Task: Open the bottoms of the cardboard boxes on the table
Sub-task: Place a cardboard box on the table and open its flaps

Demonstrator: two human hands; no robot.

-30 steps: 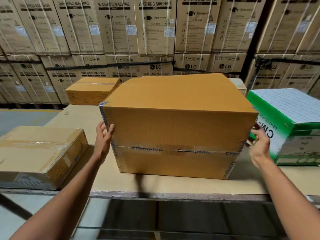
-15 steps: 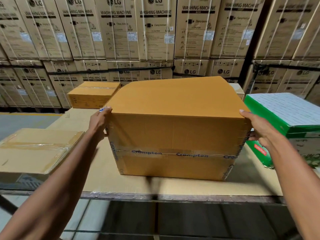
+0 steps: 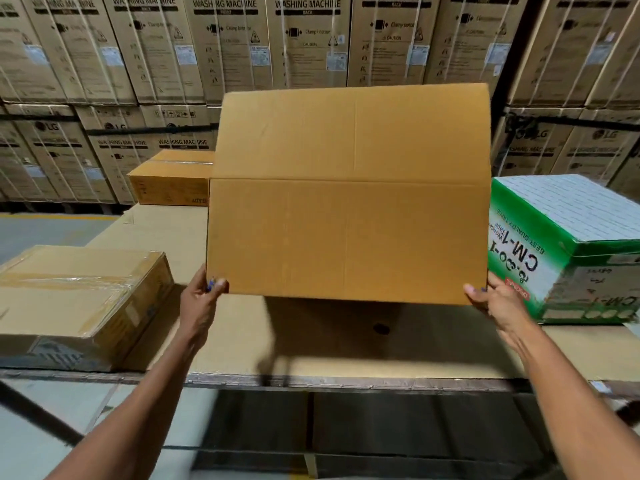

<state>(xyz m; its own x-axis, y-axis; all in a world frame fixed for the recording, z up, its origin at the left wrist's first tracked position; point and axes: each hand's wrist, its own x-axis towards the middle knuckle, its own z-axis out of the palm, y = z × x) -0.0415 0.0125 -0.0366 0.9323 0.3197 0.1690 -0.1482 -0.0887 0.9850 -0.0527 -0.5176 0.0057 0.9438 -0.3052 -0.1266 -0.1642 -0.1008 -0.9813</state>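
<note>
Cardboard box (image 3: 346, 237) held up off the table (image 3: 346, 355) at the centre of the frame, gripped at both lower corners.

The left hand (image 3: 202, 306) pinches the lower left corner, thumb on the near face; the right hand (image 3: 495, 303) clasps the lower right corner the same way. The box casts a shadow on the table below. A taped flat box (image 3: 79, 303) lies at lower left, a green carton (image 3: 568, 247) stands at right, and a small brown box (image 3: 171, 178) sits behind.
</note>
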